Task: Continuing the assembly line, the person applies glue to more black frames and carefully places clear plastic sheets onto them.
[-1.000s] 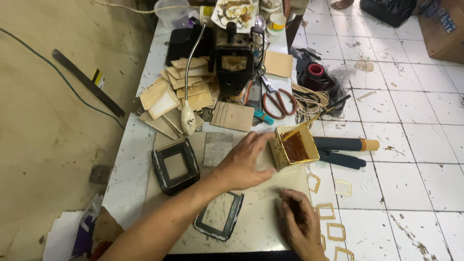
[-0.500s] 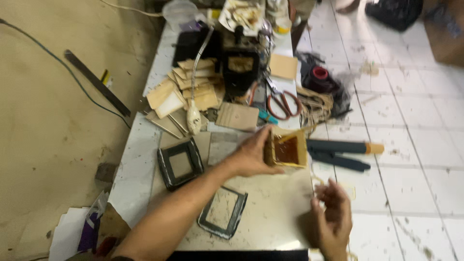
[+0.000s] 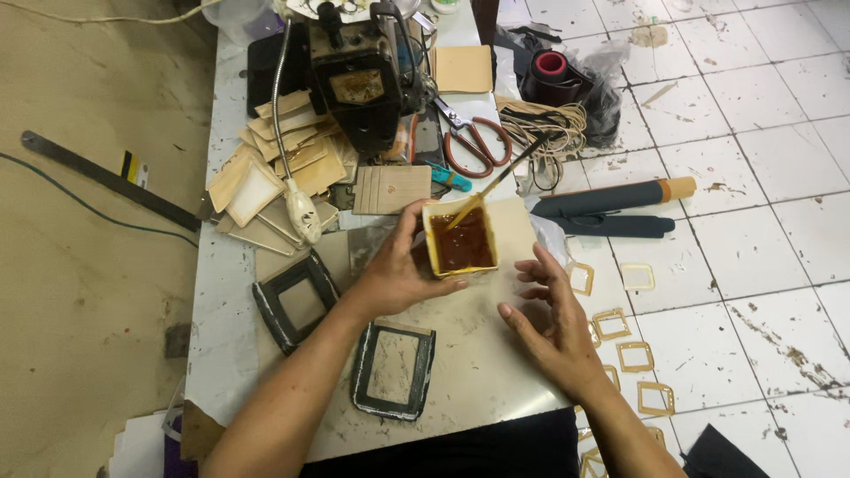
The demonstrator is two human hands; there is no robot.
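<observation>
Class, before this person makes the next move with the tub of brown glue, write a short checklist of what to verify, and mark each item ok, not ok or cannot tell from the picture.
1. Square glue tub gripped by the left hand: ok, fingers wrap its side.
2. Tub held level, glue inside: ok, no spill shows.
3. Brush stick resting in the tub: ok, though it leans out over the rim towards the scissors.
4. Right hand free: ok, open, holding nothing, beside the tub.
5. Dark frame within reach on the table: ok, it lies flat just below the left wrist.
6. Glue fresh enough to spread: cannot tell.
</observation>
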